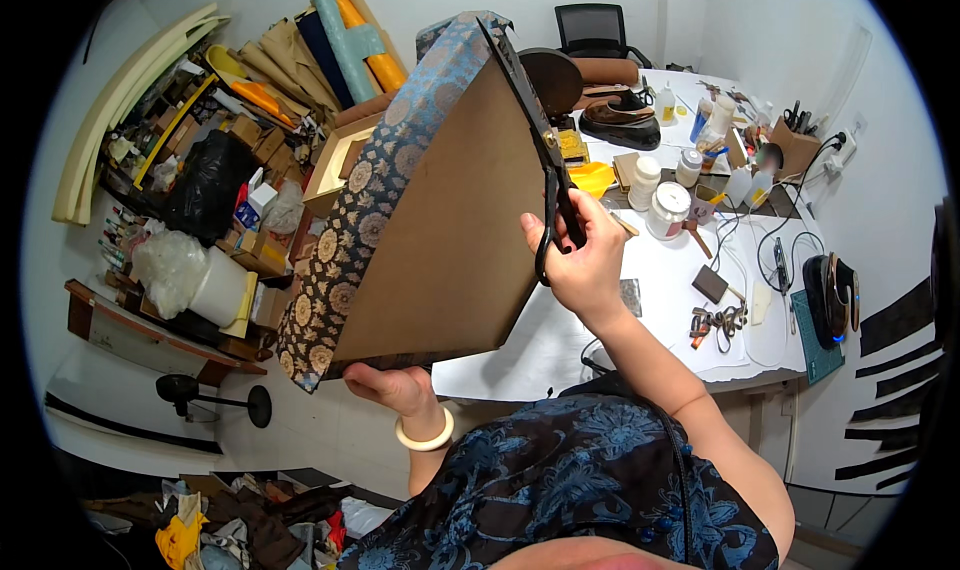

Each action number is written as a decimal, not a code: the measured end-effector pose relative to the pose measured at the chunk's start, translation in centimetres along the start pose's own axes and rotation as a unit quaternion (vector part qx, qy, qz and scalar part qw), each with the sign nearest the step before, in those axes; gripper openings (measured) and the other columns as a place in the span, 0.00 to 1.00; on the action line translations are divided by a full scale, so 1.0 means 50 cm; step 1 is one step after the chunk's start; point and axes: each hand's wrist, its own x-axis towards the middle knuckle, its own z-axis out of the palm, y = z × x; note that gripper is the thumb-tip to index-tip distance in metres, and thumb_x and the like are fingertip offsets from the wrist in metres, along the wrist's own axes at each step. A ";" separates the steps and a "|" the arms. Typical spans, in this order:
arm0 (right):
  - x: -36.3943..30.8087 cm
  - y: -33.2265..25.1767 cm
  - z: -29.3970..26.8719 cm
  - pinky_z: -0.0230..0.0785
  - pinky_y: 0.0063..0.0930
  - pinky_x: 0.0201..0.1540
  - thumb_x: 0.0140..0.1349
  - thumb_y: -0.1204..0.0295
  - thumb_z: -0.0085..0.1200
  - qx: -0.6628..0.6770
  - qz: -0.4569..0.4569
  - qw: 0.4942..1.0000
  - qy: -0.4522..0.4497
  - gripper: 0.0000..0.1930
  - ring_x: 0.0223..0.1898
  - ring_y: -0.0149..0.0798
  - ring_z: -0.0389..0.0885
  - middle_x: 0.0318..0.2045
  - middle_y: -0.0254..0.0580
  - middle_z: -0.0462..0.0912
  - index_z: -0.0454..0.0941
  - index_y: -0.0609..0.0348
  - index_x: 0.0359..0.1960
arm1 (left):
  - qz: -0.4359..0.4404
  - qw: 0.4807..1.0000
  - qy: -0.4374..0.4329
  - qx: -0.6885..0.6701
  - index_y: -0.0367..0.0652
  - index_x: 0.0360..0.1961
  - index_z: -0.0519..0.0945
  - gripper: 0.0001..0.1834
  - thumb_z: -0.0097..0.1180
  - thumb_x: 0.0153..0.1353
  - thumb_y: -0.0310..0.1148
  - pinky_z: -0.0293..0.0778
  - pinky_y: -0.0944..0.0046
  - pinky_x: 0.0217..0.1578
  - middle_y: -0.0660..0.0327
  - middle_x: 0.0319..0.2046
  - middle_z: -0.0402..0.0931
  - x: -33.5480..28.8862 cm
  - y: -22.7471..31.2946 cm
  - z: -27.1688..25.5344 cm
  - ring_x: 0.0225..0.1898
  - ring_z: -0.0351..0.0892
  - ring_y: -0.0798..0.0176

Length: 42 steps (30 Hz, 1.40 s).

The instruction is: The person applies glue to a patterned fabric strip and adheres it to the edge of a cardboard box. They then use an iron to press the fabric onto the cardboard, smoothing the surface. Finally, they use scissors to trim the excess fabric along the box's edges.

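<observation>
Head view: cutting along the right edge of the fabric-bordered panel [440,230], frame centre, appears in hand; the next move calls for steady support. Right hand [590,270]: fingers closed around the black scissors [549,142]. Left hand [400,388]: touches the panel's lower edge; finger opening cannot be determined.

No words or numbers can be read; the print on the white jar's [669,208] label [664,227], on the tabletop [500,370], is too small.
</observation>
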 end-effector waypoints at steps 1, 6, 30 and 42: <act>0.001 -0.001 -0.002 0.60 0.23 0.21 0.53 0.68 0.71 -0.004 -0.003 1.000 0.002 0.18 0.18 0.26 0.65 0.19 0.34 0.68 0.79 0.69 0.37 | -0.002 1.000 0.000 0.000 0.32 0.62 0.68 0.40 0.54 0.68 0.61 0.75 0.56 0.58 0.55 0.59 0.73 -0.001 0.002 0.002 0.56 0.77 0.58; 0.008 0.003 -0.001 0.60 0.23 0.21 0.54 0.67 0.71 -0.002 -0.003 1.000 0.005 0.17 0.18 0.26 0.65 0.19 0.33 0.68 0.79 0.68 0.37 | -0.013 1.000 -0.004 -0.007 0.32 0.62 0.67 0.41 0.56 0.66 0.61 0.75 0.56 0.57 0.56 0.60 0.72 -0.002 0.005 0.004 0.56 0.76 0.58; 0.004 0.015 0.012 0.57 0.29 0.21 0.59 0.69 0.69 0.055 0.002 0.998 0.031 0.17 0.18 0.30 0.63 0.16 0.37 0.68 0.72 0.65 0.24 | -0.019 0.999 -0.039 -0.005 0.36 0.65 0.68 0.41 0.51 0.68 0.63 0.68 0.53 0.63 0.59 0.63 0.71 -0.010 0.007 0.008 0.60 0.72 0.60; -0.006 0.015 0.017 0.55 0.28 0.21 0.60 0.70 0.68 0.060 0.016 0.998 0.032 0.15 0.18 0.27 0.63 0.16 0.37 0.68 0.73 0.65 0.25 | -0.034 0.999 -0.017 0.004 0.36 0.66 0.67 0.42 0.50 0.68 0.64 0.67 0.52 0.65 0.57 0.64 0.69 -0.022 0.014 0.012 0.62 0.71 0.57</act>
